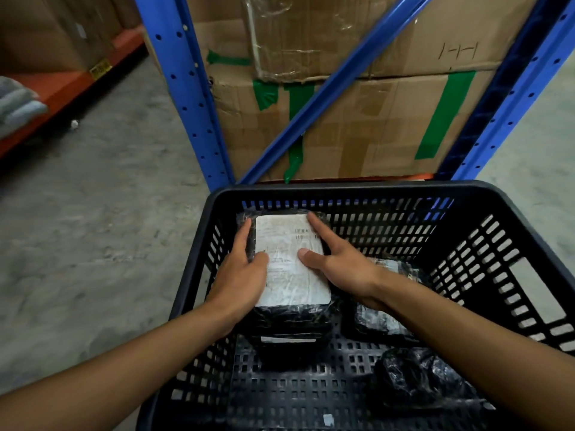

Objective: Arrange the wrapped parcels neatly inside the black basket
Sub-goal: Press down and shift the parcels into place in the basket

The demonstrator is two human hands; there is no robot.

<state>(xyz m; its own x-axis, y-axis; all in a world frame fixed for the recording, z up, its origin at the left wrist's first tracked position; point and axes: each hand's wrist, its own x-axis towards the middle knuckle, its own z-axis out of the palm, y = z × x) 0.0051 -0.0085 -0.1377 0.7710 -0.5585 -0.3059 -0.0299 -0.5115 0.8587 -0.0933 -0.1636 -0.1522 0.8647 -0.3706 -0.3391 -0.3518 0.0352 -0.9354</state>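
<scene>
A black slotted basket [485, 194] fills the lower right of the head view. In its far left corner stands a stack of black-wrapped parcels; the top parcel [291, 269] carries a white shipping label. My left hand [241, 269] grips the top parcel's left side, thumb on the label. My right hand [336, 259] presses on its right edge with the index finger stretched forward and the thumb on the label. A second labelled parcel [378, 318] lies to the right, partly hidden under my right forearm. A rumpled black-wrapped parcel [417, 377] sits at the near right.
Just behind the basket stands a blue metal rack [193, 98] with taped cardboard boxes [357, 119]. An orange shelf beam [62, 85] and a grey gloved hand [15, 107] show at the far left. Grey concrete floor [102, 228] lies to the left.
</scene>
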